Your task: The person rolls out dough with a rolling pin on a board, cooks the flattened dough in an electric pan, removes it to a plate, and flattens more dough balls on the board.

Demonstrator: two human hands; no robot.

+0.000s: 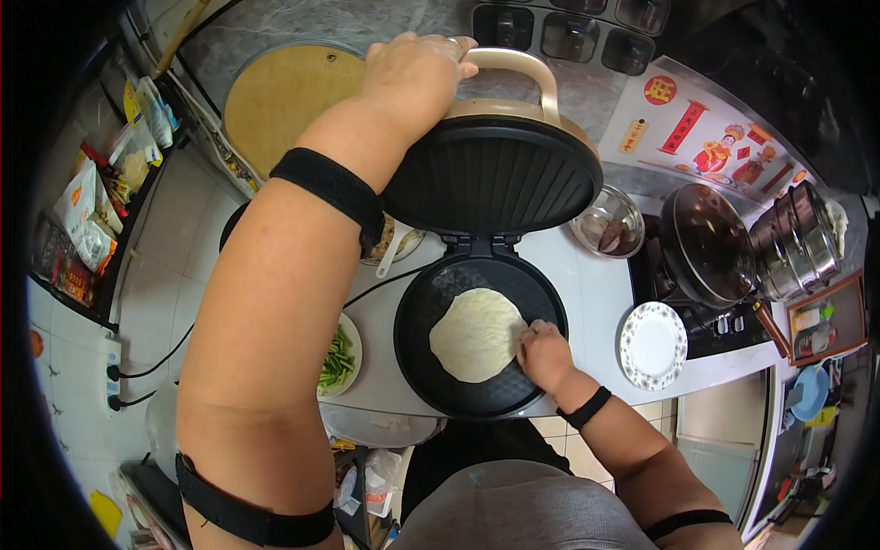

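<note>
An electric griddle (411,367) stands on the counter with its ridged lid (495,174) raised. My left hand (417,73) is closed on the beige lid handle (527,62) at its left end. A round, pale flatbread (472,335) lies flat in the black lower pan, a little left of the pan's right rim. My right hand (547,356) is at the right edge of the flatbread, fingers bent together and pinching that edge. The fingertips are partly hidden by the hand itself.
Left of the griddle are a plate of chopped greens (339,359) and a bowl with a white spoon (392,249). At right are a metal bowl (609,222), a patterned plate (653,346) and a lidded pan (706,243) on the stove. A round wooden board (275,101) leans behind.
</note>
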